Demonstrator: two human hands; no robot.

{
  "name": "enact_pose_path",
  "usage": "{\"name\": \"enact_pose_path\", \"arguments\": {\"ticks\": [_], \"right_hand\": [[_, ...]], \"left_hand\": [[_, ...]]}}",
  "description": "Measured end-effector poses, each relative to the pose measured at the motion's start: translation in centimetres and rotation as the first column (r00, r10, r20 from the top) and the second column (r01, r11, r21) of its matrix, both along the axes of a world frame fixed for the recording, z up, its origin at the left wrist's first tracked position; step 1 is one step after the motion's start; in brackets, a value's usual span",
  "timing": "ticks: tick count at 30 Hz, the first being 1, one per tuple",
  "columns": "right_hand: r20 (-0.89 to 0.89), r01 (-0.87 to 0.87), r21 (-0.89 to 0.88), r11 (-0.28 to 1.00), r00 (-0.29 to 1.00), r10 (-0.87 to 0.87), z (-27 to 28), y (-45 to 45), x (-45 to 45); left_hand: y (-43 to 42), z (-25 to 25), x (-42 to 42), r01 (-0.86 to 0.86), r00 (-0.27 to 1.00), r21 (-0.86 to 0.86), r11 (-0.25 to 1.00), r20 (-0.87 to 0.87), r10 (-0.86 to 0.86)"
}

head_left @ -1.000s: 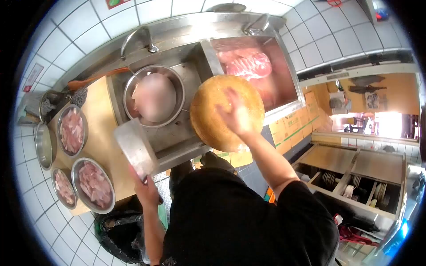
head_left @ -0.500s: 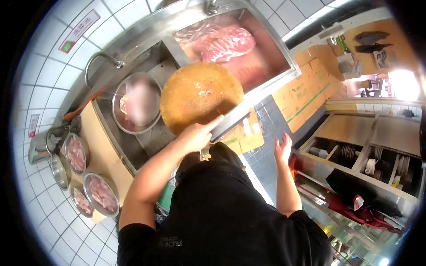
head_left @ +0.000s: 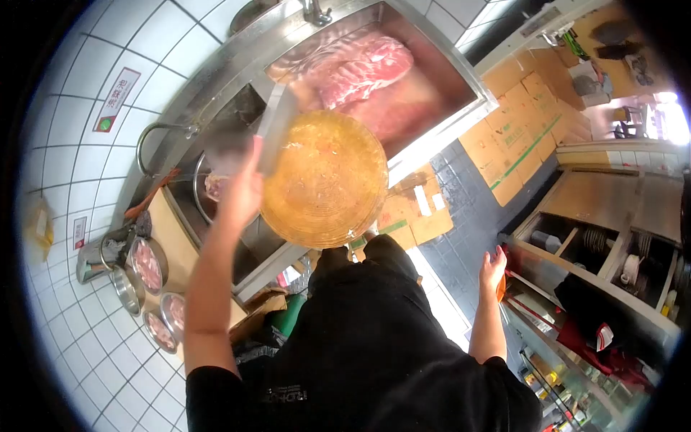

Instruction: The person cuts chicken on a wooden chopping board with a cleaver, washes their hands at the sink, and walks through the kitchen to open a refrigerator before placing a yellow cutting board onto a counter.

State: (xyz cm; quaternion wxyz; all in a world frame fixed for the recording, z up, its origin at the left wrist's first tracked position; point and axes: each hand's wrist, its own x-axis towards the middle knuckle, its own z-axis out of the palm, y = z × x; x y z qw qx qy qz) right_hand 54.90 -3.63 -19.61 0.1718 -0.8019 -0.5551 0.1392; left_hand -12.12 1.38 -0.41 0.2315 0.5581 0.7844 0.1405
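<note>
My left hand (head_left: 243, 193) is closed round the handle of a cleaver (head_left: 277, 129), its broad blade smeared by motion over the left edge of a round wooden chopping board (head_left: 331, 183). The board's top is wet, with small scraps on it. Partly hidden behind that hand is a metal bowl (head_left: 202, 205) with some meat (head_left: 214, 186) in it; part of the bowl is blurred. My right hand (head_left: 493, 268) hangs out to the right with its fingers apart, holding nothing. A large piece of raw meat (head_left: 371, 72) lies in reddish water in the sink basin (head_left: 461, 108) beyond the board.
Bowls of cut meat (head_left: 147, 265) stand on a wooden ledge at the left. Taps (head_left: 314, 13) rise behind the sink. Flattened cardboard (head_left: 515, 133) covers part of the floor. A metal cabinet (head_left: 576, 205) with stacked plates stands at the right.
My left hand has swung the cleaver from the board's near right edge to its far left side. My right hand has shifted slightly right and down in view. The view has tilted a little.
</note>
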Motion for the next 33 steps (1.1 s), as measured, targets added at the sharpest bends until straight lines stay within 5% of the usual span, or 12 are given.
{"name": "enact_pose_path", "arguments": {"ticks": [5,7,11,15,17,18,20,22,25,27,30,33], "right_hand": [[-0.07,-0.126,-0.038,0.991,0.99,0.123,-0.5,4.6,-3.0],[-0.058,-0.227,0.003,0.974,0.972,0.227,0.0,6.6,-4.0],[-0.047,-0.297,0.063,0.953,0.953,0.3,2.6,7.7,-4.1],[-0.041,-0.24,0.08,0.967,0.969,0.244,3.0,7.7,-2.4],[-0.042,-0.207,0.067,0.976,0.977,0.21,2.0,7.3,-1.7],[-0.047,-0.182,0.05,0.982,0.982,0.185,1.6,6.9,-1.8],[-0.054,-0.149,0.002,0.989,0.987,0.149,0.4,5.6,-2.1],[-0.051,-0.16,-0.048,0.986,0.986,0.158,-2.4,5.1,-2.8],[-0.412,-0.125,-0.265,0.956,0.911,0.005,-5.1,5.9,-7.5],[-0.632,-0.248,-0.417,0.874,0.771,-0.083,-3.9,7.1,-12.0],[-0.776,-0.571,-0.487,0.661,0.63,-0.027,0.2,8.7,-19.1],[-0.836,-0.654,-0.497,0.571,0.537,-0.112,3.7,9.3,-24.9]], "left_hand": [[-1.5,-1.3,10.9,0.292,0.893,-0.009,0.957,0.361,-0.269],[-1.0,-2.9,10.5,0.339,0.902,-0.127,0.932,0.327,-0.283],[0.1,-4.9,1.4,0.015,0.956,-0.043,0.999,0.293,-0.002],[1.9,-6.0,-6.3,-0.058,0.941,0.047,0.997,-0.332,0.07],[1.6,-4.0,-6.7,-0.058,0.973,0.081,0.995,-0.219,0.075],[1.7,-0.2,-2.6,-0.118,0.966,-0.066,0.991,-0.239,0.099],[-0.9,-1.8,2.0,0.09,0.994,0.263,0.961,-0.088,-0.068],[-2.9,-1.0,8.0,0.089,0.956,0.157,0.984,0.264,-0.128],[-4.0,-2.4,10.4,0.246,0.898,-0.329,0.912,0.433,-0.086],[-4.6,-4.5,6.3,0.144,0.894,-0.05,0.988,0.435,-0.108],[-2.1,-2.8,-1.3,-0.051,0.998,-0.088,0.995,0.034,0.054],[0.1,-0.8,-4.9,-0.214,0.942,-0.177,0.961,-0.299,0.154]]}}
